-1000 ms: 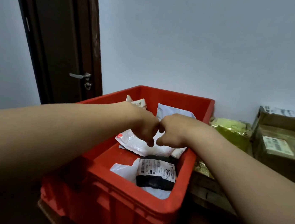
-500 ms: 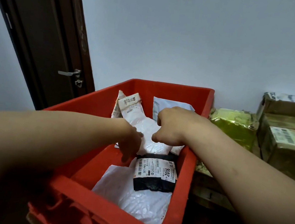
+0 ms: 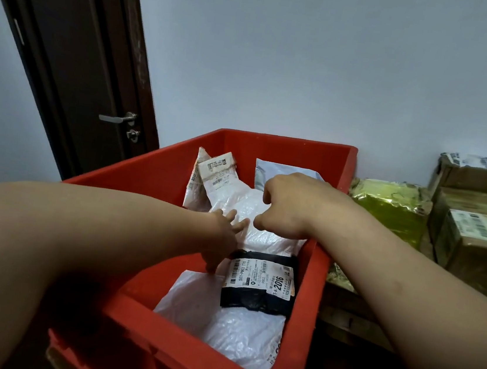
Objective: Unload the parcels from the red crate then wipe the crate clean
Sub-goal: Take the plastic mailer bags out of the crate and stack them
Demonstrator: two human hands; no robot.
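The red crate stands in front of me with parcels inside. A white bubble mailer with a label at its top end leans across the middle. A black parcel with a white label lies below it, on a white plastic bag. A grey-white mailer stands at the back wall. My left hand reaches in with spread fingers touching the bubble mailer's left edge, thumb down beside the black parcel. My right hand is curled over the bubble mailer, fingertips pinching its surface.
A dark door with a metal handle is at the left behind the crate. To the right lie a yellow-green foil bag and taped cardboard boxes against the pale wall.
My left hand let go of the bubble mailer, dropped lower in the crate and spread its fingers. My right hand stays curled on the mailer. The view has moved closer over the crate.
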